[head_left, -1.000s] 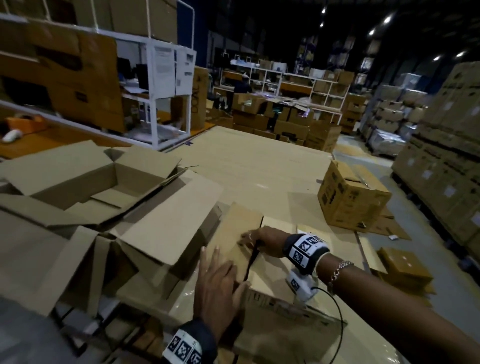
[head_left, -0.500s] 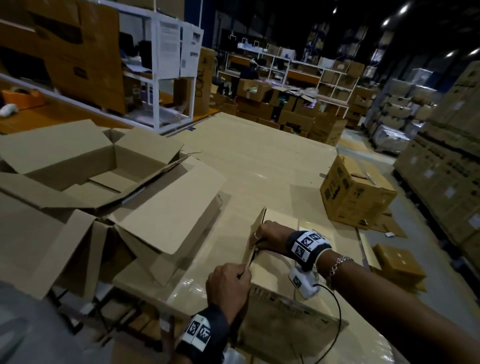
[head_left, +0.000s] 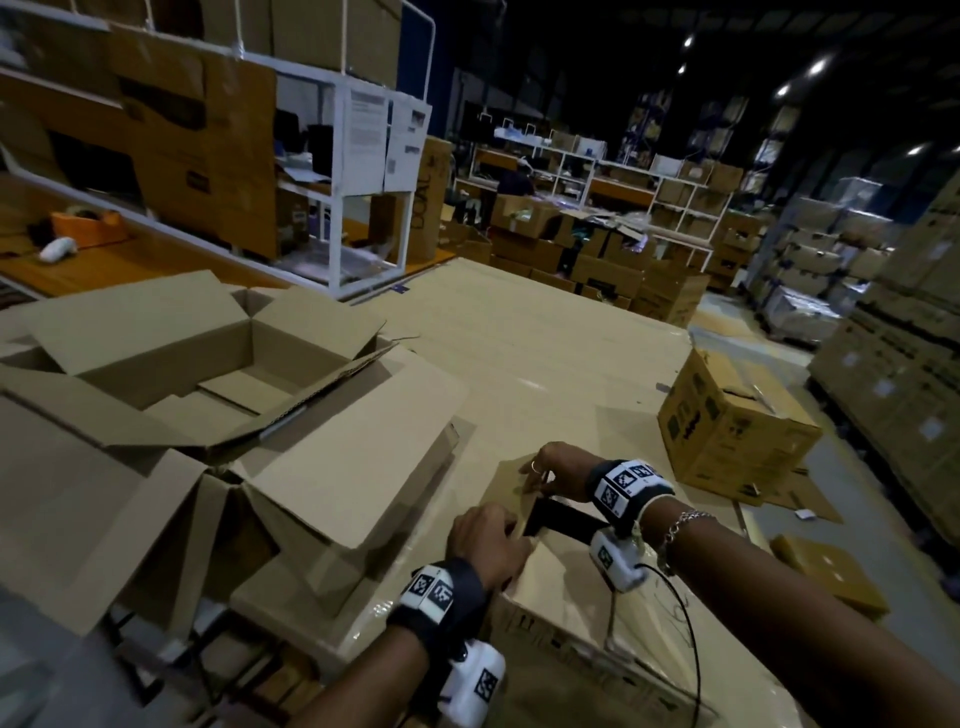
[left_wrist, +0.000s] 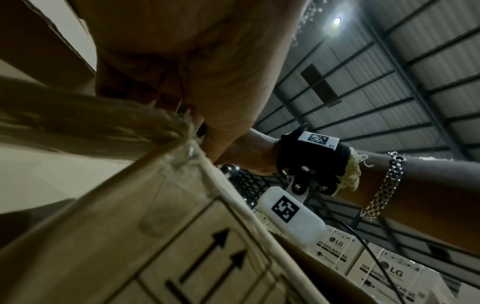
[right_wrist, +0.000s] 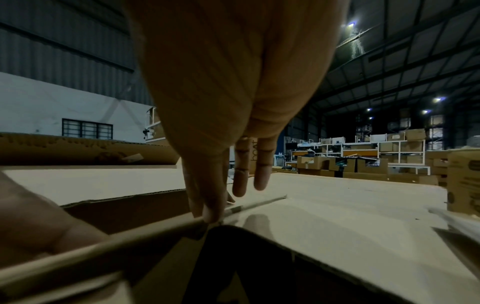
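Head view: one cardboard box (head_left: 545, 649) sits at the near edge of a broad cardboard-covered surface (head_left: 545, 353), directly in front of the person. Its two top flaps are parted, with one dark gap (head_left: 558, 517) between them. The left flap (head_left: 511, 486) is lifted, while the right flap (head_left: 566, 582) lies nearly flat.

Both hands are at that gap. The left hand (head_left: 488, 540) is curled over the near end of the left flap and grips its edge. The right hand (head_left: 558, 467) is farther along. In the right wrist view, its leading fingers (right_wrist: 205, 205) come down onto a flap edge, and two other fingers hang straight and free. The thumb is hidden, so I cannot tell whether this hand pinches the edge or only rests on it. A bracelet (head_left: 685, 522) circles the right wrist.

In the left wrist view, two printed arrows (left_wrist: 221, 257) show on the box's side.

Two open boxes, (head_left: 171, 358) and (head_left: 353, 467), overlap just beside the box on the left. One closed printed box (head_left: 727, 436) stands to the right.
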